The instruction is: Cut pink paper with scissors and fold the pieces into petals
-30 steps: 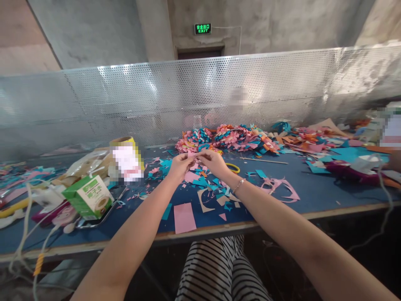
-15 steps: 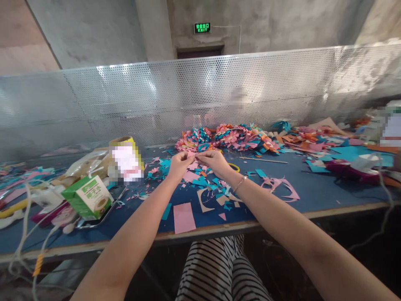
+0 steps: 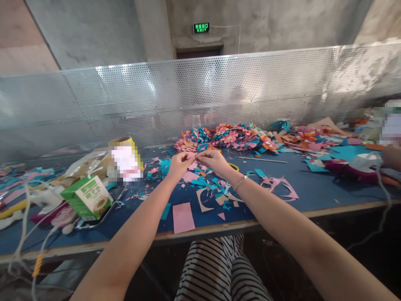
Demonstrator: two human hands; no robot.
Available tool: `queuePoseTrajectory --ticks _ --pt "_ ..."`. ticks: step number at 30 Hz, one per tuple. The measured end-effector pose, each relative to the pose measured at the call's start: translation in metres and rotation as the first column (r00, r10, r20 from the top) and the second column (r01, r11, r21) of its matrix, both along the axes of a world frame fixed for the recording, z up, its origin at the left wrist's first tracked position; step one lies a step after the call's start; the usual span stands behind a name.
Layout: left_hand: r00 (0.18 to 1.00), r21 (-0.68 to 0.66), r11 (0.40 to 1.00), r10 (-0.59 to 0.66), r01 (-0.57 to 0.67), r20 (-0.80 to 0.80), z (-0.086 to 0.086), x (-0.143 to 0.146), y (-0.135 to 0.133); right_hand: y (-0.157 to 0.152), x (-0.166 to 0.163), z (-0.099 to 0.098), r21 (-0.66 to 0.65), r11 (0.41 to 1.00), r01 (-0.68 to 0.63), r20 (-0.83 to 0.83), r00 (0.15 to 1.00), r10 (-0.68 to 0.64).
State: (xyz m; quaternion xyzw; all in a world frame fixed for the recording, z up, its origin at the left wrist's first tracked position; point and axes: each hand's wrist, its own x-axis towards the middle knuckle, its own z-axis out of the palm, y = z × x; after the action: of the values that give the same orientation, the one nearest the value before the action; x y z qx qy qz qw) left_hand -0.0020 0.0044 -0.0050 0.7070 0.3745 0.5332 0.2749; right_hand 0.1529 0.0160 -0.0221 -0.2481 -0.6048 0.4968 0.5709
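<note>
My left hand (image 3: 179,165) and my right hand (image 3: 213,162) meet over the middle of the table, fingertips pinched close together. Between them shows a small piece of pink paper (image 3: 191,155), partly covered by the fingers. Below and around the hands lie blue and pink paper scraps (image 3: 203,182). Just beyond them sits a heap of fringed paper flowers (image 3: 236,136) in pink, blue and orange. A pink paper rectangle (image 3: 184,218) lies flat near the table's front edge, with a cream paper offcut (image 3: 204,201) to its right.
At left stand a green-and-white drink carton (image 3: 89,197) and a yellow cardboard tube (image 3: 138,154), with white cables (image 3: 23,221) nearby. A thin stick (image 3: 263,159) lies right of centre. A perforated metal screen (image 3: 188,100) closes the back. Another person's hand (image 3: 391,156) shows at far right.
My hands keep nearly the same pinch around the pink paper. The view has shifted very slightly. At the far right edge, another person's hand has come further into sight.
</note>
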Motion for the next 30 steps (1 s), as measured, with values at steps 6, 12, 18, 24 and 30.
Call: queuePoseTrajectory --ticks 6,12,18,24,30 --pt "1.0 -0.009 1.0 -0.004 0.004 0.011 -0.001 0.0 0.0 -0.008 -0.002 0.006 -0.088 0.993 -0.076 -0.044 0.996 0.072" --pt "0.985 -0.042 0.998 -0.041 0.048 0.167 -0.003 0.003 0.004 -0.014 -0.003 0.013 -0.058 0.997 -0.045 -0.08 0.996 0.04" --pt "0.963 -0.107 0.992 -0.038 0.069 0.265 -0.005 0.005 0.01 -0.009 -0.001 0.012 -0.072 0.995 0.067 -0.083 0.994 -0.073" --pt "0.971 -0.174 0.981 -0.045 0.088 0.236 -0.003 0.005 0.005 -0.002 -0.002 0.005 0.056 0.986 0.158 0.096 0.982 -0.163" --pt "0.942 -0.24 0.958 -0.073 0.158 0.329 -0.003 0.008 0.002 -0.004 -0.002 0.005 0.291 0.932 0.218 0.243 0.925 -0.292"
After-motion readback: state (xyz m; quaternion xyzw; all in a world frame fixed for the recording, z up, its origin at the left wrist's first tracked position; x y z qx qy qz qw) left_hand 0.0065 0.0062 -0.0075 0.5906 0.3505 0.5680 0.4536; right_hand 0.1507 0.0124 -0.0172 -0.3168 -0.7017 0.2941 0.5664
